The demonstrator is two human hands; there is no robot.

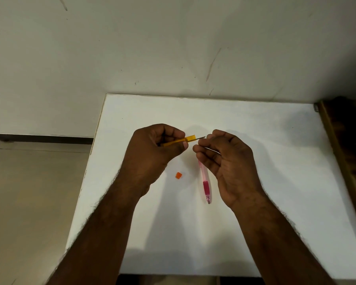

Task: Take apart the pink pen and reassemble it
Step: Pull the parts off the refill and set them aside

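While our left hand (152,145) curls around a yellow pen barrel (180,140), a thin dark refill (200,137) pokes out of its right end. Below lies a small orange cap (178,175) on the white tabletop (275,140). Further right, the pink pen (206,185) lies whole and untouched on the tabletop, partly under our right hand (224,159), whose fingertips (200,146) appear to pinch the refill's tip. We judge the task's own pen not yet begun; next we must free both hands and pick it up.
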